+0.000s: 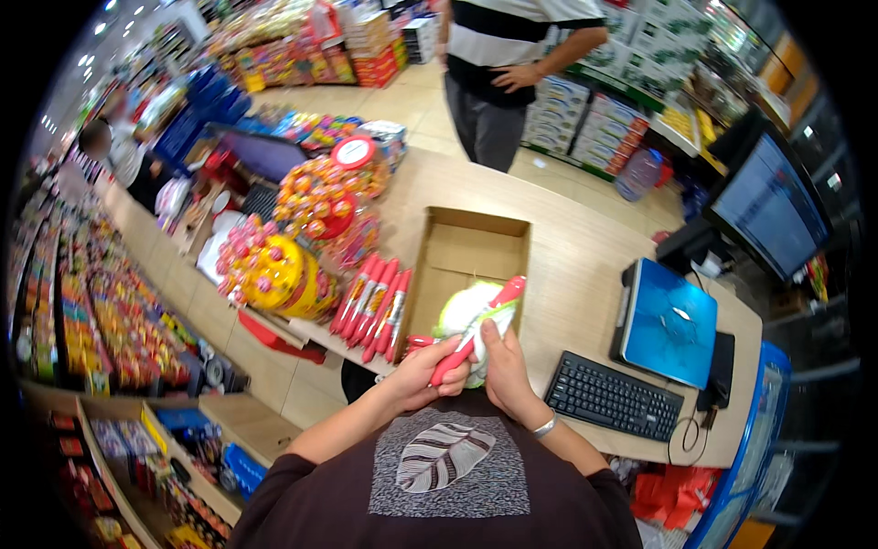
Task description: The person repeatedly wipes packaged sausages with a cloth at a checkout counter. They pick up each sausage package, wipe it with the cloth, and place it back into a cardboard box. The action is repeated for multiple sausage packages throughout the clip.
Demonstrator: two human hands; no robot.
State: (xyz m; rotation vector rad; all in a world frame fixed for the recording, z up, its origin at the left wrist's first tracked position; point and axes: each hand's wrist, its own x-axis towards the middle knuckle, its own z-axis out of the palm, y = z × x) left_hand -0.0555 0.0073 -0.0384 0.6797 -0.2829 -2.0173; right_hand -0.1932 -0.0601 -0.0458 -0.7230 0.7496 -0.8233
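In front of my chest, my left hand is closed round the lower end of a red sausage-shaped pack with a whitish label. The pack slants up to the right. My right hand grips a white cloth with a green edge, pressed against the pack. Just beyond, an open cardboard box stands on the counter, its near end partly hidden by the cloth and hands. Left of the box, several similar red packs lie side by side. A few more red ends show by its near left corner.
Candy tubs crowd the counter's left side. A black keyboard, a blue-topped device and a monitor occupy the right. A person in a striped shirt stands across the pale counter, one hand at the waist.
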